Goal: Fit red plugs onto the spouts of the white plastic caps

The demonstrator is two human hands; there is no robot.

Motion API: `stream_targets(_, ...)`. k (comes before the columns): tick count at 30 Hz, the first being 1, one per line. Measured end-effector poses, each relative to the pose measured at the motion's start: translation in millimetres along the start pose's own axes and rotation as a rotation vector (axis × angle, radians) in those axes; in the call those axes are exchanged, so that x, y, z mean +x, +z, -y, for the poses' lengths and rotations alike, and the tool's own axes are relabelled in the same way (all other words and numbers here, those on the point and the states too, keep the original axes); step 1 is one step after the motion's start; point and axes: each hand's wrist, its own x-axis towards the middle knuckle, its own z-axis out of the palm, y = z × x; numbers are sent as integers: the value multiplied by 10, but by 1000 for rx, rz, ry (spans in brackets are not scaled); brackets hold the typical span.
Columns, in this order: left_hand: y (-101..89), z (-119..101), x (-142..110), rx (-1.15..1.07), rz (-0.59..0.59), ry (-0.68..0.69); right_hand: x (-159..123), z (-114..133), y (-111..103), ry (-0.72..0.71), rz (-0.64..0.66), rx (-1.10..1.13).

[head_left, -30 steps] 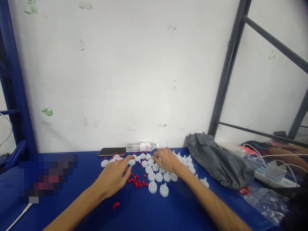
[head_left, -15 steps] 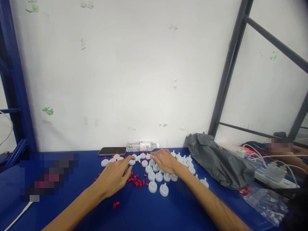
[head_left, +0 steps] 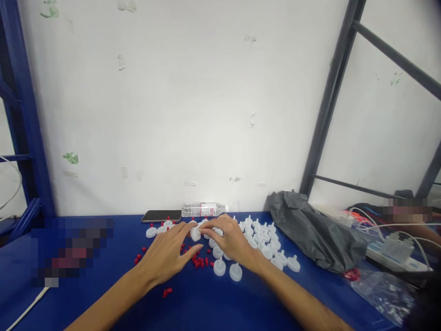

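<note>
A white nozzle cap [head_left: 195,234], tilted, is up between my hands. My right hand [head_left: 229,236] pinches it at its upper right side with thumb and forefinger. My left hand [head_left: 168,250] reaches in from the other side. Its fingertips are against or just behind the cap's left edge, and its thumb is stretched out apart below. Several white nozzle caps [head_left: 235,272] stand spout-up beneath and right of my right hand. Beyond my left hand are more caps [head_left: 150,231] with red tips on their spouts. Loose small red tips [head_left: 198,263] lie between my hands.
A phone [head_left: 161,216] and a clear plastic bottle [head_left: 204,209] lie along the wall. On the right are a dark grey bag [head_left: 310,230], a power strip with cables [head_left: 396,250] and a clear plastic bag [head_left: 384,294]. Part of another person's arm shows at far right.
My right hand has moved left off the white caps and now pinches a nozzle cap. My left hand has shifted slightly toward it, its thumb spreading.
</note>
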Motion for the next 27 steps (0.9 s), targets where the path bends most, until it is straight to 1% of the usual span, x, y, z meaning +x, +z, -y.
stream_targets(2, 3, 19, 8, 11, 14, 33, -17, 76, 50, -9, 26, 13)
stream_targets(4, -13, 29, 15, 55, 28, 50, -32, 80, 72, -43, 88, -47)
stream_targets(7, -45, 13, 7, 137, 40, 66, -43, 14, 71, -143, 168, -194)
stream_targets(10, -59, -44, -4, 129, 71, 78, -35, -50, 39, -269, 213, -281)
stream_targets(12, -55, -91, 10, 68, 87, 34, -21, -66, 4, -355, 236, -284)
stream_targets(14, -40, -133, 47, -54, 113, -52, -5, -51, -29, -425, 227, -279)
stream_targets(17, 2, -176, 112, -379, 183, -159, 14, -4, -48, -447, 139, -321)
stream_targets(20, 15, -182, 131, -684, 209, -215, 20, -53, -63, -418, 74, -336)
stream_targets(22, -41, -146, 115, -855, 184, -254, 17, -196, -119, -358, 54, -317)
stream_targets(23, -94, -112, 105, -927, 152, -272, 15, -292, -165, -309, 43, -313)
stream_targets(24, -159, -67, 98, -976, 102, -282, 13, -390, -219, -212, 16, -326)
stream_targets(25, -229, -16, 94, -968, 21, -284, 12, -478, -273, -95, -13, -346)
stream_targets(26, -298, 39, 95, -903, -79, -292, 11, -545, -319, 4, -46, -355)
stream_targets(27, -356, 90, 100, -800, -158, -308, 11, -581, -349, 42, -63, -361)
